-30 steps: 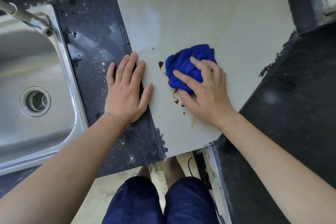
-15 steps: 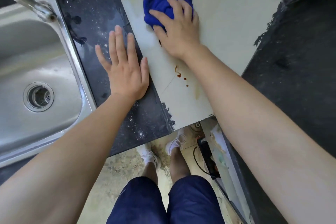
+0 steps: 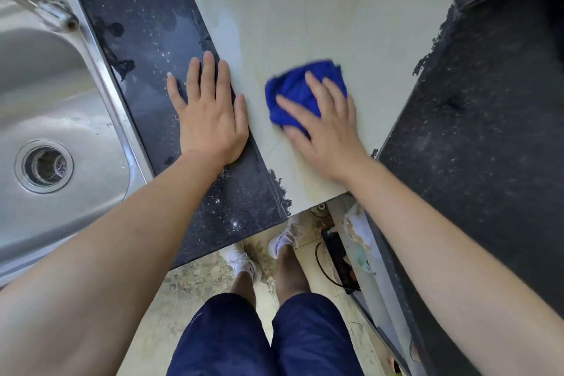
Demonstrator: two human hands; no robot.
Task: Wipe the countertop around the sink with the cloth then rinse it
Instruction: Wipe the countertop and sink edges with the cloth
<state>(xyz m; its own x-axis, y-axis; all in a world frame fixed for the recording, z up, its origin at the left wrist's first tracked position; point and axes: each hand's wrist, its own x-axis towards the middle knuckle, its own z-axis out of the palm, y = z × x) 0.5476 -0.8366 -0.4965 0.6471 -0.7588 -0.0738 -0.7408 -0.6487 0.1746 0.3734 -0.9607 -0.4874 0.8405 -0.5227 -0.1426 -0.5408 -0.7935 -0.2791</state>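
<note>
At the bottom centre of the frame, a person's legs in dark blue shorts are standing on the floor in white shoes. Above them, the left hand is lying flat on the dark speckled strip of the bench, its fingers straight and spread, holding nothing. Just right of it, near frame centre, the right hand is pressing down on the bunched blue cloth, fingers stretched out over it rather than curled round. The cloth is sitting on the pale part of the bench, blurred at its far edge. At the left, the steel sink is showing its drain, and the tap is reaching in from the upper left corner.
</note>
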